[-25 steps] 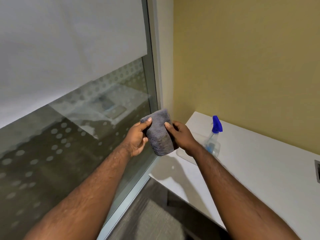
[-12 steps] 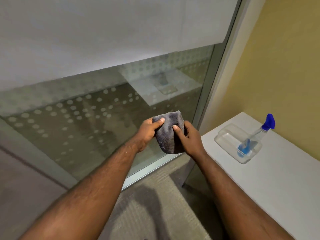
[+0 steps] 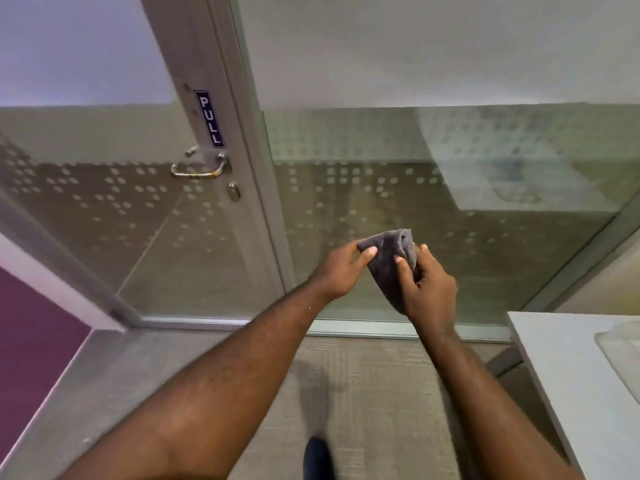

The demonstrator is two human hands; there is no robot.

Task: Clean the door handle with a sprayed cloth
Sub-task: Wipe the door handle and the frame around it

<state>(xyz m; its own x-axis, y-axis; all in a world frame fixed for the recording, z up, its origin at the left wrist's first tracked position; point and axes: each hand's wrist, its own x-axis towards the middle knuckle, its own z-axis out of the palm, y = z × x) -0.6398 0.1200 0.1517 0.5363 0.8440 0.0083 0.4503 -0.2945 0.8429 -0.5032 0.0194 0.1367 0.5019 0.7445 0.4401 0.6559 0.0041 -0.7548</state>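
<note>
I hold a folded grey cloth (image 3: 391, 261) in both hands in front of a glass wall. My left hand (image 3: 341, 270) pinches its upper left corner. My right hand (image 3: 427, 289) grips its right side and lower part. The metal lever door handle (image 3: 199, 171) sits on the glass door's grey frame, up and to the left of the cloth, well apart from my hands. A dark "PULL" label (image 3: 209, 118) is stuck on the frame just above the handle, and a small keyhole cover (image 3: 233, 192) lies below it.
The glass wall (image 3: 450, 202) with frosted dots stands straight ahead. A white desk (image 3: 571, 375) juts in at the lower right, with the edge of a clear tray (image 3: 620, 344) on it. Grey carpet (image 3: 363, 393) covers the floor. A dark shoe tip (image 3: 317, 455) shows at the bottom.
The view has swung left: the door and its handle have come into sight, and the spray bottle has left the frame. Both hands keep holding the cloth.
</note>
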